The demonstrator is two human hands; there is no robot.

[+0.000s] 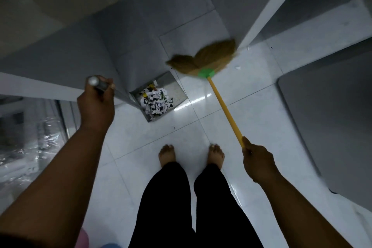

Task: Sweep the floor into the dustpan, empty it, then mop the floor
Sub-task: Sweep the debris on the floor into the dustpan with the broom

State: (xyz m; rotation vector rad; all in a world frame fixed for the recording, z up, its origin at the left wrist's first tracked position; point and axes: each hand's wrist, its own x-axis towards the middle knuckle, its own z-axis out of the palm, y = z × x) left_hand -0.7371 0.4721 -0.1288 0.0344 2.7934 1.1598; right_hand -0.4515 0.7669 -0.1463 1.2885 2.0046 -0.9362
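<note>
Right grip (257,159) curled round the broom's yellow stick (225,108); left grip (96,104) clasping the dustpan's metal handle (97,83).
Boxy steel dustpan (177,89), heaped with paper scraps (157,101), sits on glossy white tiles (261,106); blurred straw bristles (205,58) beyond, against a grey wall (141,26).

Glossy white floor tiles (261,119) meet grey walls (124,32).

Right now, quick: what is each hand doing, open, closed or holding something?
Left hand: closed, gripping the dustpan handle.
Right hand: closed, gripping the broom handle.
</note>
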